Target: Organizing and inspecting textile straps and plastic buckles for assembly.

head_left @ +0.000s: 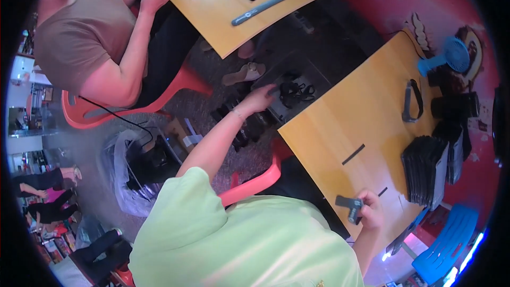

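Observation:
My left hand [257, 100] stretches out to the left of my table, low beside a box of tangled black straps [296, 91]. Its fingers are drawn together around a small dark end that I cannot make out. Over the near edge of the wooden table [324, 122], my right hand [370, 211] pinches a short, folded grey strap [350, 206]. Two thin black strips lie on the tabletop, one a black strip [353, 154] near the middle. Farther back rests a looped grey-and-black strap [411, 101].
A stack of dark folded straps [425, 170] stands at the table's right, with a blue fan [449, 58] farther back. A person [90, 37] sits at another table [223, 32] holding straps [265, 8]. A red chair [255, 183] and a plastic-lined bin [125, 180] are near my left arm.

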The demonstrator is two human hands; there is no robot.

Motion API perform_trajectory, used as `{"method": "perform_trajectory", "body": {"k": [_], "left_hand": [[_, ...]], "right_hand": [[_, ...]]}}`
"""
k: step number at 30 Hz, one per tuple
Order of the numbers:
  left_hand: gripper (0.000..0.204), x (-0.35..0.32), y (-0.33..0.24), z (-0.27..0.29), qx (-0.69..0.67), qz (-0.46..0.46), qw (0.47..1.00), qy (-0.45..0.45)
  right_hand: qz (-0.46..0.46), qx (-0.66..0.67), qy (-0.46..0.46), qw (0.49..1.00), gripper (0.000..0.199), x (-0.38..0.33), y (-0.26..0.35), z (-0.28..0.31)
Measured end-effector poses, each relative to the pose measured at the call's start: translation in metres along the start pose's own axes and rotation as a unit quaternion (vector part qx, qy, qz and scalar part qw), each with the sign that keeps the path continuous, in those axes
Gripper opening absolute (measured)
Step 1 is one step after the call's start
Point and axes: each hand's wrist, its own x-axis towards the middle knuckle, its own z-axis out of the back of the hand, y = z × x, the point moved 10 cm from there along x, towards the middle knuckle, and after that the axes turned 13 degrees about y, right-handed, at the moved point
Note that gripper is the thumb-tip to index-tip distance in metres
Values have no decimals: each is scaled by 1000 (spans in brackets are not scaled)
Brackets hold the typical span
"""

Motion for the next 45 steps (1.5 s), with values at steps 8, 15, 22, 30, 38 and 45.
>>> {"method": "perform_trajectory", "body": {"k": [8,15,22,30,38,45], "left_hand": [[65,83,77,-70,-11,81,994,68],[66,98,75,-98,-32,135,978,156],[69,108,70,-108,-13,72,988,135],[58,151,95,-108,-184,40,981,38],[26,84,-60,-27,-222,-37,972,66],[30,-112,-318,-28,-24,-412,909,57]], "right_hand": [[118,69,-13,991,56,-1,31,-3],[115,41,-68,990,55,-4,48,3],[129,5,-90,988,56,-7,53,9],[122,21,-111,986,54,-14,42,18],[45,-107,-138,984,44,-11,59,3],[118,-397,-99,905,31,12,129,-74]]}}
